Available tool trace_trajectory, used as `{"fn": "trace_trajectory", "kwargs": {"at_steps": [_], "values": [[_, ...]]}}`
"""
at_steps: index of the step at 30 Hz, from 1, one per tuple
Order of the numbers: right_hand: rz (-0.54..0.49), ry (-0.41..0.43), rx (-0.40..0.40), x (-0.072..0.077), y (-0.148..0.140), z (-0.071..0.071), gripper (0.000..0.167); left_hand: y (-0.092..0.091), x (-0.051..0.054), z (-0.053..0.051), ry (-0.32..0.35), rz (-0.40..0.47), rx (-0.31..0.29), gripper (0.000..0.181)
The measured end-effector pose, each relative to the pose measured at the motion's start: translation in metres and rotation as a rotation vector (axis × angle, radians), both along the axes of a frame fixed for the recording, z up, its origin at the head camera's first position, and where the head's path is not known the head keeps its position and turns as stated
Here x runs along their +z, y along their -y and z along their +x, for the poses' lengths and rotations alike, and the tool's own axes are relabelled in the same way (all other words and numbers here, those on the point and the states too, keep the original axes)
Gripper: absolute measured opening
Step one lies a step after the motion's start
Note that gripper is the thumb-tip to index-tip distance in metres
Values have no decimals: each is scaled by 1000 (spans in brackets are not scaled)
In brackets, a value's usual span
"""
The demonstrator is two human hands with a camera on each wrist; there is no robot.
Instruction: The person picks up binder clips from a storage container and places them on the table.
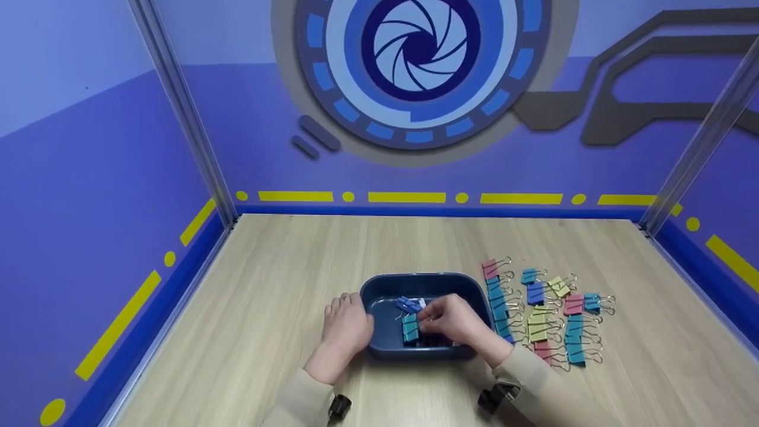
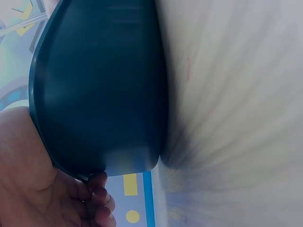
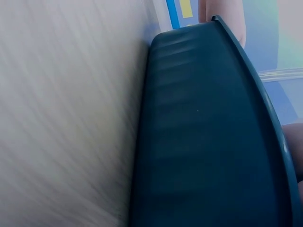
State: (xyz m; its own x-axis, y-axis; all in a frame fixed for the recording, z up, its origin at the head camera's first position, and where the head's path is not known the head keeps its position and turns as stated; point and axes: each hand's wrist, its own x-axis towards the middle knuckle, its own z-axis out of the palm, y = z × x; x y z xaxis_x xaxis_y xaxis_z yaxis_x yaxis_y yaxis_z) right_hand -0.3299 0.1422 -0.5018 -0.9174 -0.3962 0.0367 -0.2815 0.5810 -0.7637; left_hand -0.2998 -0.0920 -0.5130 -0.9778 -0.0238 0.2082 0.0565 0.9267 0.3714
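A dark blue plastic bin (image 1: pixel 424 354) stands on the wooden table. My left hand (image 1: pixel 347 323) grips its left rim; in the left wrist view the fingers (image 2: pixel 98 195) curl near a corner of the bin. My right hand (image 1: pixel 453 320) reaches inside and pinches a teal binder clip (image 1: pixel 410 328) at its right side; the fingertips partly hide the handles. Behind that clip lies a blue binder clip (image 1: pixel 408 305) on the bin floor. More clips under the right hand are mostly hidden. The right wrist view shows chiefly the bin's outer wall (image 3: pixel 203 123).
Right of the bin, binder clips lie in rough columns, handles pointing right: a teal column (image 1: pixel 498 299), a middle column with yellow clips (image 1: pixel 538 320), and a right column of teal clips (image 1: pixel 574 338). Printed panels (image 1: pixel 415 172) enclose the table's back and sides.
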Motion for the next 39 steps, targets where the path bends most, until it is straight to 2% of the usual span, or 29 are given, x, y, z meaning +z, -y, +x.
{"fn": "trace_trajectory", "kwargs": {"at_steps": [4,14,22,29,32,36,39], "values": [[-55,24,19,4,-5,0,11,0,-1,0,-5,0,-2,31],[-133,16,34,24,-23,9,16,1,-2,0,-13,-8,9,35],[-159,37,-22,39,-49,21,24,0,-1,3,-35,-7,6,30],[-131,89,-101,56,-87,41,32,-1,-1,3,-36,-14,12,33],[-129,91,-111,60,-108,52,34,-1,-1,2,-34,-20,9,33],[-139,103,-135,60,-136,66,37,-1,-1,2,-41,-32,7,32],[-135,143,-170,57,-156,76,40,-1,0,2,-56,-41,5,29]]}}
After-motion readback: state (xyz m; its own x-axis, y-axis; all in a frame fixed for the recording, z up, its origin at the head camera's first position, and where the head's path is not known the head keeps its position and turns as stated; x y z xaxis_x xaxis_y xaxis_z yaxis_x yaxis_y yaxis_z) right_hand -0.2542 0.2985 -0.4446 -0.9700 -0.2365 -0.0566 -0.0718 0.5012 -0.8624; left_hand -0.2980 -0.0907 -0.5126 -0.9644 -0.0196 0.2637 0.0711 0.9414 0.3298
